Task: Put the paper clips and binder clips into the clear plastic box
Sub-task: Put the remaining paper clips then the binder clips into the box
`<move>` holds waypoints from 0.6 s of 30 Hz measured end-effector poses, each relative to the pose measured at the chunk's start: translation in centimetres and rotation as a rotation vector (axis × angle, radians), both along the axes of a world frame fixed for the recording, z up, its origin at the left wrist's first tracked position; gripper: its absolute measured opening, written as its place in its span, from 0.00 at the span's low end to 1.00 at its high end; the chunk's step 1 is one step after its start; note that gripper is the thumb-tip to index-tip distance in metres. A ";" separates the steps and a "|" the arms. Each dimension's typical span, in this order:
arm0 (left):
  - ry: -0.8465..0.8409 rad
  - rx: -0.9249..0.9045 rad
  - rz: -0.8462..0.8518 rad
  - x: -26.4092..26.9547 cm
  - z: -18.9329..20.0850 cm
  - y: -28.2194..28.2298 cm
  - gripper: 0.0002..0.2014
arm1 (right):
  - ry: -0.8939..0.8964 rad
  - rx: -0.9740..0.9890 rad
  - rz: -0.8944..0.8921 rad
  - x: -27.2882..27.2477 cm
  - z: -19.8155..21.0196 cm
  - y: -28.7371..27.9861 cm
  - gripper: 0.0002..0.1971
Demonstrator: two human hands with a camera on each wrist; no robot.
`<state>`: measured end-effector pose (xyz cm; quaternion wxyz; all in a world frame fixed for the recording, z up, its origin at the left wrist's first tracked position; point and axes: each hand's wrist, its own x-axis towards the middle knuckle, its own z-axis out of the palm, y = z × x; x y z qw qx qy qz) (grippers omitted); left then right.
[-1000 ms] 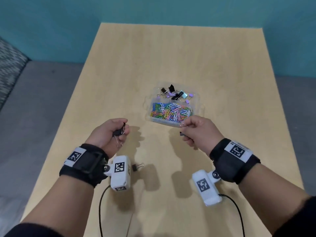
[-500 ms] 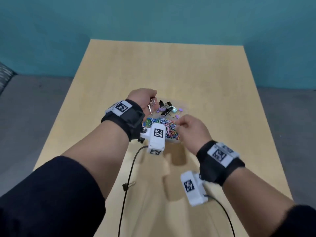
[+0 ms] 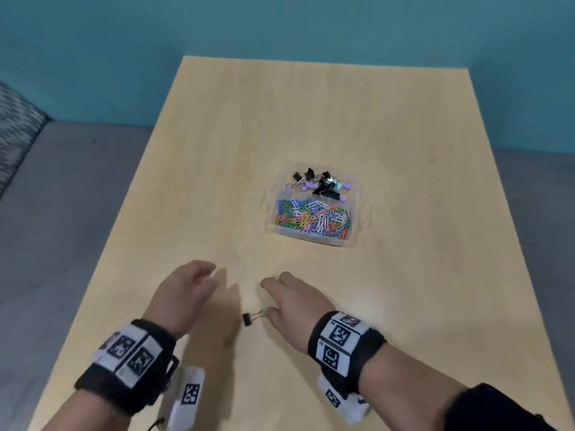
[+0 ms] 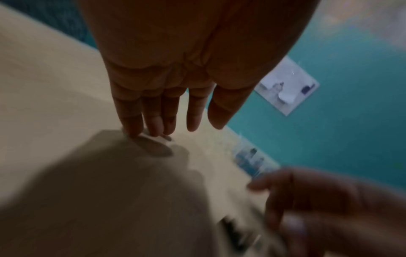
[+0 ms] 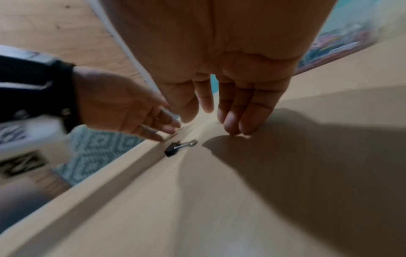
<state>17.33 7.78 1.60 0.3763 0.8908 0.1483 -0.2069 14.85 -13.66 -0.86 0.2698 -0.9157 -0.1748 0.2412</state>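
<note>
The clear plastic box [image 3: 361, 209] sits mid-table, with coloured paper clips [image 3: 314, 219] in its near compartment and black binder clips [image 3: 317, 181] in its far one. One small black binder clip [image 3: 249, 318] [image 5: 173, 149] lies on the table between my hands. My left hand [image 3: 186, 293] [image 4: 167, 118] hovers to the clip's left with straight fingers and holds nothing. Just right of the clip, my right hand [image 3: 292, 297] [image 5: 219, 113] is open too, its fingertips [image 5: 237, 128] on the table.
The light wooden table [image 3: 311, 119] stands against a teal wall. Grey floor and a patterned rug [image 3: 15, 129] lie to the left. The table's left edge [image 5: 110, 167] runs close behind the clip in the right wrist view.
Both hands have pulled back from the box toward me and opened. The clips they held are gone from the fingers. The camera view has tilted back to show the whole table.
</note>
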 end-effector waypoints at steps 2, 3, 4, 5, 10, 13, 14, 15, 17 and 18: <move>-0.084 0.213 -0.130 -3.8 0.2 1.4 0.15 | -0.060 -0.029 0.067 0.2 -0.6 1.1 0.16; -0.139 0.252 -0.198 -5.5 0.6 1.8 0.18 | -0.073 -0.043 0.104 0.4 -0.9 1.6 0.17; -0.146 0.282 -0.267 -6.9 0.6 2.2 0.22 | -0.087 -0.060 0.148 0.5 -1.3 2.1 0.16; -0.109 0.324 -0.331 -8.3 0.3 2.5 0.27 | -0.103 -0.076 0.193 0.6 -1.6 2.6 0.15; 0.051 0.543 -0.488 -11.0 -2.5 3.9 0.48 | -0.132 -0.149 0.272 0.4 -2.9 4.0 0.13; 0.042 0.557 -0.505 -11.4 -3.1 4.2 0.51 | -0.113 -0.158 0.253 0.5 -2.6 4.3 0.10; 0.050 0.566 -0.505 -11.5 -3.3 4.3 0.51 | -0.100 -0.144 0.236 0.8 -2.0 4.3 0.06; 0.058 0.571 -0.507 -11.6 -3.4 4.5 0.52 | -0.089 -0.110 0.197 1.4 -1.2 3.9 0.02; 0.047 0.563 -0.507 -11.6 -3.6 4.6 0.53 | -0.108 -0.039 -0.003 3.5 0.4 2.2 0.06; 0.047 0.562 -0.509 -11.5 -3.7 4.7 0.53 | -0.137 -0.019 -0.143 5.0 1.1 1.1 0.06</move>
